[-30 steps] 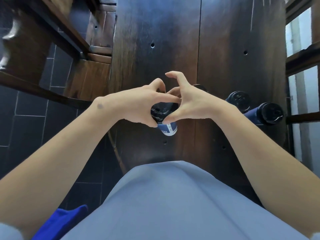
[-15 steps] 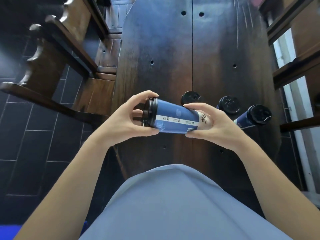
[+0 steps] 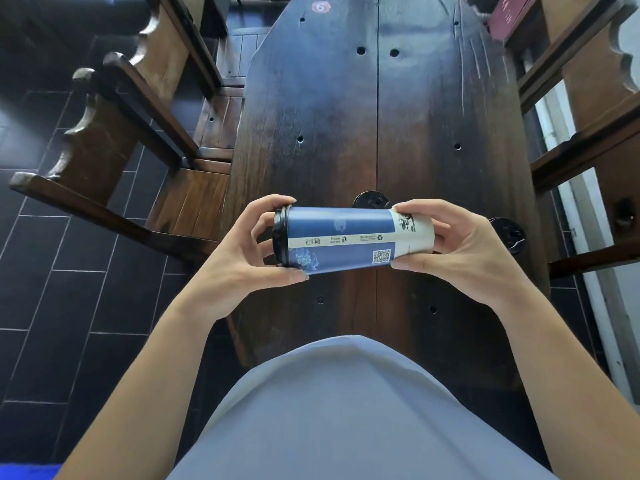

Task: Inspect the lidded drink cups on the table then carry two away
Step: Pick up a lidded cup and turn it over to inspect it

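A: Item one?
B: Cup (image 3: 349, 239), blue, black lid. Lifted over the table (image 3: 415, 133), lying sideways, lid end left, base right. Printed seam faces up, likely turned so for reading.

A: Grip?
B: Left hand (image 3: 242, 268): thumb and fingers curled round the lid rim. Right hand (image 3: 464, 251): fingers curled round the base. An end in each hand probably leaves the wall free to view.

A: Other stock?
B: Two lids on the table behind: one (image 3: 370, 199) above the cup, one (image 3: 507, 233) past the right hand. Chair (image 3: 114, 150) at left.
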`<action>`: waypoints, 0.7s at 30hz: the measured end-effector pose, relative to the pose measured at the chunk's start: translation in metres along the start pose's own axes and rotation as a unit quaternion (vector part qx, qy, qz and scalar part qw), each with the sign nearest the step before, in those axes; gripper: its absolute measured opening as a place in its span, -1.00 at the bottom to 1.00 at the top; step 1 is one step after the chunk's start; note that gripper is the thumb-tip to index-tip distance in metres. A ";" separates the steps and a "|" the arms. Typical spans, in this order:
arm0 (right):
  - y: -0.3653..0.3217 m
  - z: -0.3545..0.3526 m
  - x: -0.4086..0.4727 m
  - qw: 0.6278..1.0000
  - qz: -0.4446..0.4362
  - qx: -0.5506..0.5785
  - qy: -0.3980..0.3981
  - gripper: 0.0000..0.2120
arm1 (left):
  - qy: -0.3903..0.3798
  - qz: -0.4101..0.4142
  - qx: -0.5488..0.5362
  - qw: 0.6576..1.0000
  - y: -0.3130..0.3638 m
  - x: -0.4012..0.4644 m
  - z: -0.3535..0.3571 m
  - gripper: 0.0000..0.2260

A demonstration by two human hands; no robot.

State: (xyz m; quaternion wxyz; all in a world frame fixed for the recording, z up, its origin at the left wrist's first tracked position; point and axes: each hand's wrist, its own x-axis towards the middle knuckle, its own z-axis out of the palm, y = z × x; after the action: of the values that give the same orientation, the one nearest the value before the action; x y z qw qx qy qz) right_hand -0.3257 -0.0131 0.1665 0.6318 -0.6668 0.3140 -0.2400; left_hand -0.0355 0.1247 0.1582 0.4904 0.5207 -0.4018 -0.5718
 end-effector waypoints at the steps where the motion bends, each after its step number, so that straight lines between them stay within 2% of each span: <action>1: 0.000 -0.001 0.000 1.000 0.001 0.000 0.000 -0.41 | -0.003 0.006 0.004 1.000 0.002 0.000 0.001 -0.21; 3: -0.001 -0.003 -0.002 1.000 0.008 -0.004 0.000 -0.43 | -0.008 0.027 0.012 1.000 0.007 -0.002 0.003 -0.23; 5: -0.002 -0.005 -0.003 1.000 0.018 -0.009 -0.008 -0.45 | -0.008 0.047 0.020 0.999 0.011 -0.001 0.006 -0.33; 9: -0.003 -0.007 -0.003 1.000 0.014 -0.009 -0.017 -0.42 | 0.010 0.049 0.024 0.998 0.017 0.001 0.010 -0.45; 14: -0.004 -0.004 0.000 0.999 -0.038 -0.023 -0.009 -0.41 | 0.028 0.034 0.007 0.999 0.019 0.004 0.007 -0.48; 18: -0.008 -0.004 0.002 0.999 -0.036 -0.012 -0.012 -0.45 | 0.005 0.042 -0.013 0.999 0.021 0.003 0.004 -0.43; 21: -0.014 -0.004 0.001 1.000 -0.026 0.001 -0.003 -0.46 | -0.008 0.061 0.005 0.998 0.023 0.004 0.005 -0.48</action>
State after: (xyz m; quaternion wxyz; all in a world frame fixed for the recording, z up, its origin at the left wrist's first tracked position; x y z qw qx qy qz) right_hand -0.3267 -0.0167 0.1808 0.6268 -0.6750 0.2944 -0.2547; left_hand -0.0373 0.1157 0.1806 0.5186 0.4931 -0.4392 -0.5431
